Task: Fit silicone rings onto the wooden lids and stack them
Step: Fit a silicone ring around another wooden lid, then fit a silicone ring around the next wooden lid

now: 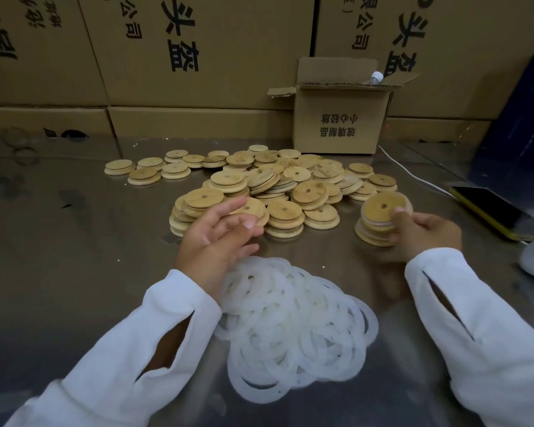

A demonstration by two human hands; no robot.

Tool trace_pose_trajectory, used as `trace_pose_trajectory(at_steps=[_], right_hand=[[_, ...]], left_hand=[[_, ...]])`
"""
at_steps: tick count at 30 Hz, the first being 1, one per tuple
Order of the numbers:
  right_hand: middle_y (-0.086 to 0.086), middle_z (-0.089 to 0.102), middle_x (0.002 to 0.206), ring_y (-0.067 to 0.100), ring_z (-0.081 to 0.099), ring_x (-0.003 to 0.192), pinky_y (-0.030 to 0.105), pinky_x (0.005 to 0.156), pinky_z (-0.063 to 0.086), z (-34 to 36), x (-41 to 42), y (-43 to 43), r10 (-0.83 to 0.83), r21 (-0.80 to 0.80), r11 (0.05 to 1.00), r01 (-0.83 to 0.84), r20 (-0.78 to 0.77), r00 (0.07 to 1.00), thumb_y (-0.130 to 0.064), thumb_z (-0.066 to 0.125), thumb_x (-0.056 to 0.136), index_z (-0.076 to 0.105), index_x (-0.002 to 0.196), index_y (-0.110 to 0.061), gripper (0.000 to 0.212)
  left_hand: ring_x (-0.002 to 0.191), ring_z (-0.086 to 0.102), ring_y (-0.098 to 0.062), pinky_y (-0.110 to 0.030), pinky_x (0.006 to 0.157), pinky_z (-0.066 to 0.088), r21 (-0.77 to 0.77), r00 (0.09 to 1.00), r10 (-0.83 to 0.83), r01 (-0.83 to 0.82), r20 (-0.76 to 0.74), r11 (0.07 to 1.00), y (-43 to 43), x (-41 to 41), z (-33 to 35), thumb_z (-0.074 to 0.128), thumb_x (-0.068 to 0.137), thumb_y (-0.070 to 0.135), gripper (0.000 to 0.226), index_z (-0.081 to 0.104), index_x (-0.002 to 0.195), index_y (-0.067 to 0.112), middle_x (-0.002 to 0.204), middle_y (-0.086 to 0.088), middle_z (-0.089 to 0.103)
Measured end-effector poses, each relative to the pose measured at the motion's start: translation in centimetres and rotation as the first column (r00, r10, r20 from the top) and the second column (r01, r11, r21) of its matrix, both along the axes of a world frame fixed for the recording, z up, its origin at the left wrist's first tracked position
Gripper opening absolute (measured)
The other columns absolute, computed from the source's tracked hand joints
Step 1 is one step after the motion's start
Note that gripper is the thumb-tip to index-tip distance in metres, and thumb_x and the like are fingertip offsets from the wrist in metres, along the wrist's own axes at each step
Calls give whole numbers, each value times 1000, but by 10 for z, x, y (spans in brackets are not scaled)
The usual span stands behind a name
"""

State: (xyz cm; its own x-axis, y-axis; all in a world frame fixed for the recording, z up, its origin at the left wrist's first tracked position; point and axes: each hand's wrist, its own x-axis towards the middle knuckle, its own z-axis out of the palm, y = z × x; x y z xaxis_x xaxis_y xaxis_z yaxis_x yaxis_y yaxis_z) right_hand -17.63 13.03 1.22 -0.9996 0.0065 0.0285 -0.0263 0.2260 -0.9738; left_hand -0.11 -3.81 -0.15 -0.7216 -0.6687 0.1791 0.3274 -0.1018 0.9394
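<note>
A large heap of round wooden lids (269,183), each with a small centre hole, covers the middle of the metal table (74,272). Close to me lies a pile of translucent white silicone rings (293,328). At the right stands a short stack of lids with rings fitted (378,223). My right hand (426,232) grips the top lid (383,204) of that stack, thumb on its face. My left hand (219,235) hovers between the heap and the rings, fingers loosely spread, holding nothing I can see.
A small open cardboard box (339,118) with a bottle in it stands behind the heap. Large cartons (179,57) wall off the back. A phone (494,211) with a white cable (413,174) lies at the right edge.
</note>
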Motion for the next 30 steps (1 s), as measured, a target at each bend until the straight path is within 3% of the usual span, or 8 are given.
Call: trace_pose_trajectory(at_steps=[4,8,11,13,17,22,27,30], right_hand=[[9,57,91,27,53,81,33,74,39,-7,-18,4,-62,204,977,56,21,998,-38,57,87,60,94,-17,23],[13,60,86,34,55,94,38,84,47,-13,-29,4,33,649,761,29,-83,996,-50,35,92,69,88,-7,55],[14,63,93,33,55,96,42,88,48,-19,-35,4,47,707,704,65,-138,989,-52,35,91,68,94,-11,53],[15,58,108,34,53,103,43,88,45,-19,-33,3,-16,598,792,119,-174,985,-51,47,87,60,105,-11,46],[15,50,120,33,48,111,44,88,43,-21,-23,-1,54,580,799,159,-332,942,-43,54,86,52,115,-11,44],[13,51,120,30,46,111,39,86,42,-19,-14,-3,180,673,727,134,-376,909,-40,53,87,51,118,-12,42],[12,52,119,29,45,111,37,89,41,-17,-11,-2,216,669,737,100,-373,902,-38,53,88,52,117,-12,38],[8,53,109,26,45,108,34,84,36,-15,-7,4,236,580,811,73,-439,867,-31,54,88,56,108,-13,27]], left_hand=[[75,68,-11,-22,61,54,-31,997,77,-77,21,997,-9,-1,-3,61,83,4,24,66,100,19,77,2,69],[68,66,-9,-22,58,53,-12,990,144,-144,8,990,-15,-3,-5,62,82,2,21,67,96,17,75,-2,67],[65,64,-8,-19,56,52,-52,980,201,-200,6,978,-16,-4,-6,60,82,-2,22,66,93,17,76,-4,65],[62,62,-6,-16,55,51,-151,950,313,-308,6,939,-17,-5,-6,60,82,-3,24,65,89,19,76,-4,64],[73,55,-7,-8,63,45,-509,868,495,-443,-38,738,-21,-5,-9,62,81,-2,27,59,85,24,80,0,59],[99,48,-17,-19,81,32,-884,841,537,-196,72,425,-26,-14,-12,73,74,9,29,65,102,14,101,2,56],[116,38,-22,-27,92,18,-995,794,600,79,96,54,-33,-24,3,71,75,24,43,60,115,25,119,4,54],[122,34,-17,-30,98,12,-953,740,632,304,229,-11,-41,-30,11,60,82,32,49,43,128,34,129,8,42]])
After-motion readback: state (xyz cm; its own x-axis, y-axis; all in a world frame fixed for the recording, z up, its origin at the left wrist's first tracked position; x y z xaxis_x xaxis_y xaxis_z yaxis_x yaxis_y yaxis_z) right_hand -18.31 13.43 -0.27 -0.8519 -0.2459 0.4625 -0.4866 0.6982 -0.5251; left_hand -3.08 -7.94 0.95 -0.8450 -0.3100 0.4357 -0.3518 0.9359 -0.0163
